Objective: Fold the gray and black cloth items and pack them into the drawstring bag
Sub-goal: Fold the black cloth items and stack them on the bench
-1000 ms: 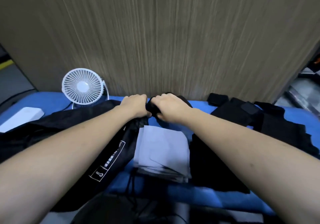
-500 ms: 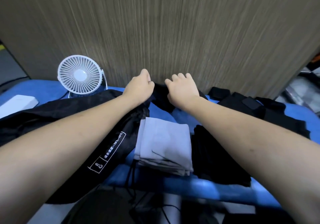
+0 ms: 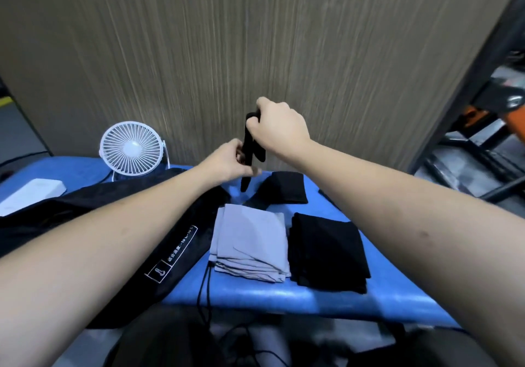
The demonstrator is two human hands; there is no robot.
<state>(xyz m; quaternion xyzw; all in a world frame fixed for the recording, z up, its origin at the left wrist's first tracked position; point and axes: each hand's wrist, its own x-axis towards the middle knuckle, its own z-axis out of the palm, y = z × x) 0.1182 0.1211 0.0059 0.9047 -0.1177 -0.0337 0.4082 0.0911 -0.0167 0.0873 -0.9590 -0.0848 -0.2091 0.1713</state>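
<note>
A blue table carries the black drawstring bag on its left side. Beside the bag lie a folded gray cloth and a folded black cloth, close together. Behind them lies another black cloth. A white fan stands at the back left. Above the table, the right hand grips the top of a narrow black cloth strip and the left hand pinches it lower down.
</note>
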